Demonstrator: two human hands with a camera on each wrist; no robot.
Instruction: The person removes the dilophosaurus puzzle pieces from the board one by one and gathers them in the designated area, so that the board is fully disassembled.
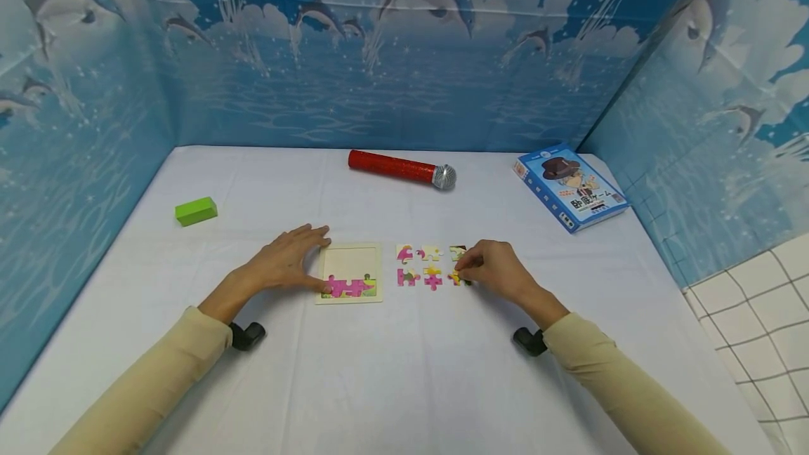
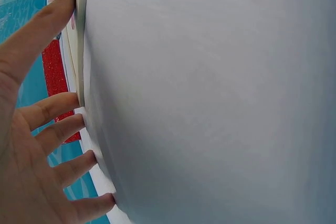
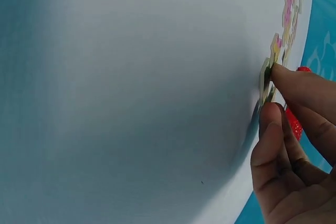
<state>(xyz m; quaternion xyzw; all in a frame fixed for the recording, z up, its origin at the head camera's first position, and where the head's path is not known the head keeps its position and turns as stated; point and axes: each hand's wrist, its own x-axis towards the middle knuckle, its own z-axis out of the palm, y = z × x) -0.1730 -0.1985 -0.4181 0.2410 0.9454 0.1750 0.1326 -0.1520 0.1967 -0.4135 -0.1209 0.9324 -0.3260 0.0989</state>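
Observation:
A square wooden puzzle tray (image 1: 350, 259) lies on the white tabletop, with pink and green pieces (image 1: 347, 288) joined along its near side. My left hand (image 1: 283, 260) rests at its left edge, fingers spread; the thumb (image 2: 55, 11) lies over the tray near the lower left corner. To the right, loose puzzle pieces (image 1: 432, 278) are laid out in two rows. At the near right end of these, my right hand (image 1: 498, 271) pinches a dark-and-yellow puzzle piece (image 3: 265, 80) by its edge, between thumb and fingers. Part of that piece is hidden behind the fingertips.
Behind the pieces lies a red microphone (image 1: 395, 166) with a silver head. A blue game box (image 1: 571, 187) sits at the back right, and a green block (image 1: 196, 211) at the left. Dolphin-printed curtains (image 1: 379, 90) enclose the table's back and sides.

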